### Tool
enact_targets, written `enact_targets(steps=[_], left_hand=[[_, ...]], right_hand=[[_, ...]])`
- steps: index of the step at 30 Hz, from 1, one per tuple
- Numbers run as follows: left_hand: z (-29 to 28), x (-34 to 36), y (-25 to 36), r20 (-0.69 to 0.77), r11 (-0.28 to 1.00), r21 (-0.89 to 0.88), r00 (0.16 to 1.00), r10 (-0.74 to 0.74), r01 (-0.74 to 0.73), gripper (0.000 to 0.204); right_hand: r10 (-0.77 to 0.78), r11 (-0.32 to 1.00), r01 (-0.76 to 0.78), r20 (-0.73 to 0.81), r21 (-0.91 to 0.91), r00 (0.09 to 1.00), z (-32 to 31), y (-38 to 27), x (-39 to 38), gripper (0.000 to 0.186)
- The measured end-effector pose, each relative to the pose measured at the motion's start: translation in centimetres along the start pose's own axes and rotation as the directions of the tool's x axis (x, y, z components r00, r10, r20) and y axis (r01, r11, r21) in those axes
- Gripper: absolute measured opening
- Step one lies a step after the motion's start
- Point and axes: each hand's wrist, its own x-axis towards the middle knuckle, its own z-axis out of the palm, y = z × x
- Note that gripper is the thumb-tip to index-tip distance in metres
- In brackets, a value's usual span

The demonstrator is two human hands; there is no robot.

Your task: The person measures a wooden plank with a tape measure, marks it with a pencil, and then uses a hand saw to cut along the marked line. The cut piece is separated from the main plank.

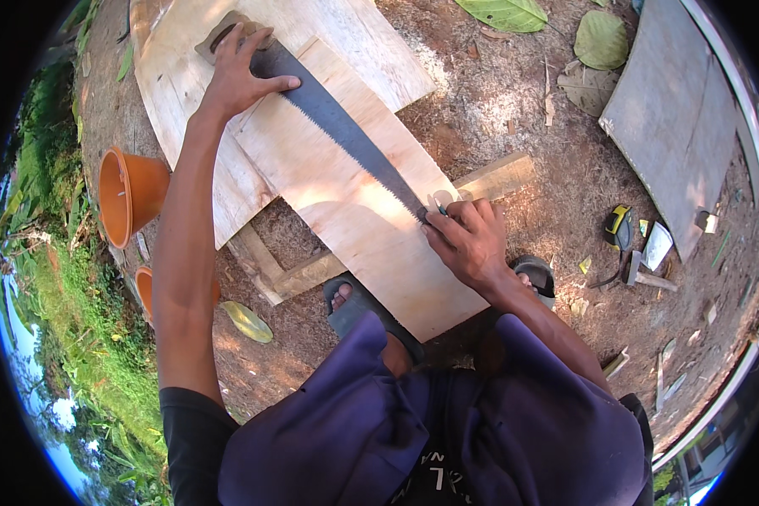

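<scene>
A hand saw lies diagonally on a light plywood board, its toothed edge toward the lower left. My left hand is closed on the saw by its handle, thumb out on the blade. My right hand is at the narrow blade tip, fingers curled around a slim pencil-like marker whose point rests by the blade's edge. A wider plywood sheet lies beneath and behind the board, and short timber battens show under it.
Two orange plastic pots stand at left. At right lie a grey sheet, a yellow-black tape measure, a hammer-like tool and scraps. My sandalled feet flank the board on dirt scattered with leaves and sawdust.
</scene>
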Motion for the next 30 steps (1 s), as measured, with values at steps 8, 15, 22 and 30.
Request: enact_targets(steps=[8,15,22,30], left_hand=[[-0.3,-0.4,0.2,-0.033,1.000,-0.018,0.999,-0.013,0.013,0.098],[0.4,-0.2,-0.4,-0.066,0.999,-0.042,0.997,-0.031,0.028,0.103],[0.4,0.0,-0.5,-0.052,0.998,-0.064,0.998,-0.027,0.024,0.107],[0.5,0.2,-0.6,-0.045,0.999,-0.033,0.998,-0.032,0.031,0.107]], right_hand=[[0.006,1.000,-0.006,-0.017,0.008,1.000,0.0,-0.1,0.1,0.029],[0.016,1.000,-0.016,-0.018,0.022,1.000,0.1,-0.1,0.1,0.026],[0.023,1.000,-0.023,-0.003,0.014,1.000,0.1,-0.2,0.2,0.026],[0.021,1.000,-0.021,0.021,-0.003,1.000,0.0,-0.1,0.1,0.027]])
